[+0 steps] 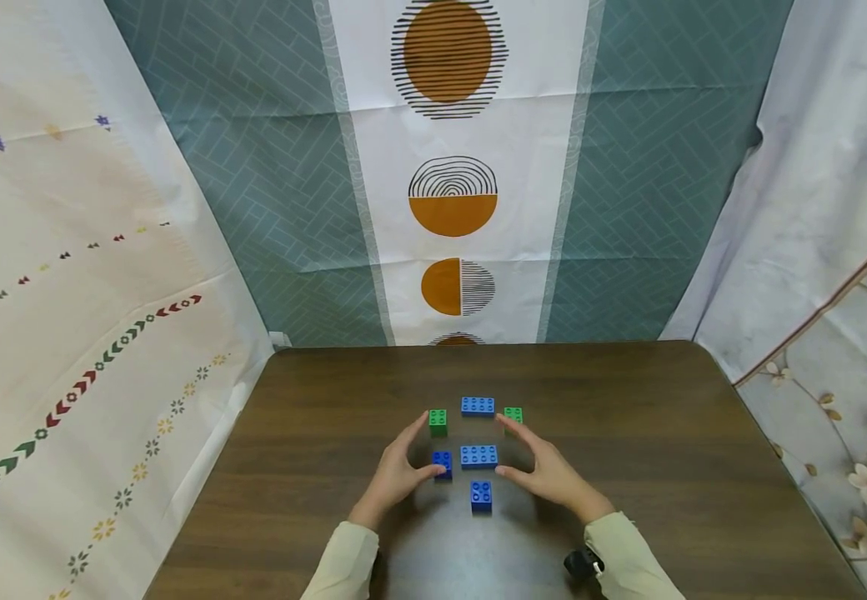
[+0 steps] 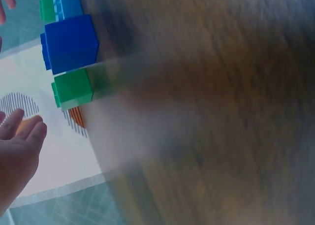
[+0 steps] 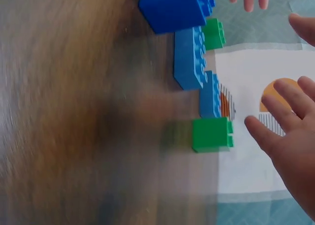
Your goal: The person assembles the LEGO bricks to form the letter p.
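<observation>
Pale sleeves (image 1: 343, 560) come in from the near edge, black gadget (image 1: 582, 564) at the right wrist. Left hand (image 1: 393, 477) and right hand (image 1: 553, 477) face each other across the bricks, fingers reaching forward, thumbs turned inward. Both spread, thumb well apart from fingers, pinching nothing. Wrist views put them in the air above the bricks, touching none. In the head view the left thumb overlaps the left blue brick (image 1: 440, 459), and the right fingers cover part of the right green brick (image 1: 515, 412).

All bricks are smooth, glossy, plastic-looking blocks with round studs on top, standing upright and apart. Nearest is the front blue brick (image 1: 482, 497), square-topped. Behind it, the middle long brick (image 1: 478, 457), lighter blue, just beside the left blue one. Further back, the left green brick (image 1: 438, 423), square-topped, near the left fingertips. Farthest, the back long brick (image 1: 478, 407), also light blue, between the greens.

Worktop (image 1: 666, 433): dark brown wood grain, slight sheen up front, rounded far corners. Beyond it, teal cloth (image 1: 268, 183), brick-weave pattern, faint creases, white centre strip with ochre discs and black lines.
</observation>
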Demonstrator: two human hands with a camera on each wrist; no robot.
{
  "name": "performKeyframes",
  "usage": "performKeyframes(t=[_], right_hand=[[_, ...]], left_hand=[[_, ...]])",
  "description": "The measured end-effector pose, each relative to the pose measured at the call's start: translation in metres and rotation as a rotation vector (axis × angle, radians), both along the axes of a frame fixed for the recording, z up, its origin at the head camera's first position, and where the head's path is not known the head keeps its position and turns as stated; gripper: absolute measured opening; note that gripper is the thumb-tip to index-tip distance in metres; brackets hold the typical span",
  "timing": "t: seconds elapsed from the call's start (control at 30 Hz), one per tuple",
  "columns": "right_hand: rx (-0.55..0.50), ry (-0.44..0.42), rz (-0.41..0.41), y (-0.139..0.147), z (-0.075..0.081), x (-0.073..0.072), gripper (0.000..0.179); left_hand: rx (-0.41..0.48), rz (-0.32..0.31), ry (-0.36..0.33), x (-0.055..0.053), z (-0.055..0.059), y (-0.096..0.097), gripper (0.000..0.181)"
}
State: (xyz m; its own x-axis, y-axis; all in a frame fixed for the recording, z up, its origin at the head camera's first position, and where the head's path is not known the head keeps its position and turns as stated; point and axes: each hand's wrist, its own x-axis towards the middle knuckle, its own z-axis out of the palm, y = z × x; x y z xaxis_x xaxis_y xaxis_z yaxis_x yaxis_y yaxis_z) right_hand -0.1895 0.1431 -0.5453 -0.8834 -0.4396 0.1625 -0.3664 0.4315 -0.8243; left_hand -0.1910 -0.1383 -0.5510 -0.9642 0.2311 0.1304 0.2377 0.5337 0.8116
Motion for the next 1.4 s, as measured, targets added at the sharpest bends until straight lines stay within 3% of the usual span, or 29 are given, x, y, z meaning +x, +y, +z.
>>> performKeyframes(t=[0.13,0.37,0.63,0.9,1.17,1.4], right_hand=[[-0.073,-0.071,0.058,-0.003,-0.005,-0.001,0.081],[-0.15,-0.162,0.179,-0.009,-0.015,-0.002,0.079],[-0.221,-0.312,0.294,-0.012,-0.021,-0.002,0.073],[-0.225,-0.438,0.345,-0.014,-0.026,-0.001,0.068],[-0.248,-0.457,0.343,-0.015,-0.031,-0.003,0.058],[-0.239,-0.456,0.305,-0.016,-0.036,-0.001,0.049]], left_hand=[[0.112,0.009,-0.075,0.0,-0.005,0.001,0.084],[0.299,-0.038,-0.138,-0.004,-0.013,0.001,0.076],[0.39,-0.021,-0.235,-0.008,-0.022,0.001,0.069],[0.337,0.008,-0.263,-0.008,-0.028,0.001,0.061],[0.259,-0.003,-0.272,-0.006,-0.024,0.002,0.048],[0.23,-0.017,-0.263,-0.004,-0.028,0.001,0.042]])
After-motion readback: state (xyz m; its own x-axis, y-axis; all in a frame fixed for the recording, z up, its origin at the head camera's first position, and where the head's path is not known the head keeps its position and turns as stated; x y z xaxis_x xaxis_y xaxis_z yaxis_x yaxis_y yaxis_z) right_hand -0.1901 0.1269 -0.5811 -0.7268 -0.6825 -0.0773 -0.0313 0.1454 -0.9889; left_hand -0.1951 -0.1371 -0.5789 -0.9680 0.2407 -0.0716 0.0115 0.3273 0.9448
